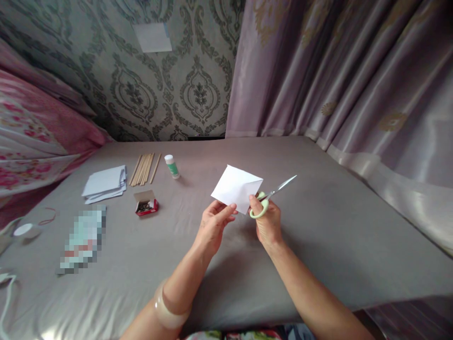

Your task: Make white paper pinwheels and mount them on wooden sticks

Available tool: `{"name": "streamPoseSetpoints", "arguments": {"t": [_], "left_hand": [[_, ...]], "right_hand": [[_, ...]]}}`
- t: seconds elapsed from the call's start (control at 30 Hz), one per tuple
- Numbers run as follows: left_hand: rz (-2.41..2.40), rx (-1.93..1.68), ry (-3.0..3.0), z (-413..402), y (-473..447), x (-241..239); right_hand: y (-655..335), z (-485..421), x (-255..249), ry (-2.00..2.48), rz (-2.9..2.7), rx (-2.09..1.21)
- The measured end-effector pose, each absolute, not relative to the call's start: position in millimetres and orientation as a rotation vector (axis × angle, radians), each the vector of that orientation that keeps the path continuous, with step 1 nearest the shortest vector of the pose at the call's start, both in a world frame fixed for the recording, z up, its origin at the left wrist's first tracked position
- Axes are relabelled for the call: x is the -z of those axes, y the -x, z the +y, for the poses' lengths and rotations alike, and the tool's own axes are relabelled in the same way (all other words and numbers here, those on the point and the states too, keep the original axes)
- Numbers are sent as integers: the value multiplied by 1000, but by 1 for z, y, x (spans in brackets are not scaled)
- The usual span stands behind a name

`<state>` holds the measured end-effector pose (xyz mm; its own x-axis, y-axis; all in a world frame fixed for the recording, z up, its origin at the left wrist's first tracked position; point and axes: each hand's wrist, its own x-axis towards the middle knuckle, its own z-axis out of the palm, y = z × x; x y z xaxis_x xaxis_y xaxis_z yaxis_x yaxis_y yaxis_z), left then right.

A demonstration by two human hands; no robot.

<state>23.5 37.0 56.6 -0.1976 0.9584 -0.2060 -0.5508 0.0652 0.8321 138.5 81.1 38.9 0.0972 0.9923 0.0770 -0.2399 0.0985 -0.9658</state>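
Observation:
A white piece of paper (pixel 236 184), which looks folded, is held up above the bed-like grey surface. My left hand (pixel 215 222) pinches its lower edge between thumb and fingers. In my right hand (pixel 269 222) is a pair of scissors (pixel 260 211) with pale green handles, the metal blades pointing up and to the right, away from the paper. My right thumb lies near the paper's right corner; whether it presses on the sheet I cannot tell.
On the grey cloth (pixel 170 264) to the left lie a stack of white paper (pixel 105 183), several wooden sticks (pixel 142 170), a glue stick (pixel 171 166), a small open red box (pixel 146 206) of dark bits, a blurred packet (pixel 83 241) and a white roll (pixel 26 231). Curtains (pixel 283 71) hang at the right.

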Motion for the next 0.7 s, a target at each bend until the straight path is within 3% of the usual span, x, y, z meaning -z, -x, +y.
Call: {"name": "streamPoseSetpoints", "arguments": {"t": [0.37,0.7], "left_hand": [[1155,-1666,-584,39,-21,-56],[1075,-1814,-417,42,4,-65]], "right_hand": [[-142,74,-51,1139,-1271,-1191],[-147,64,-52,1001,-2122,-1471]]}}
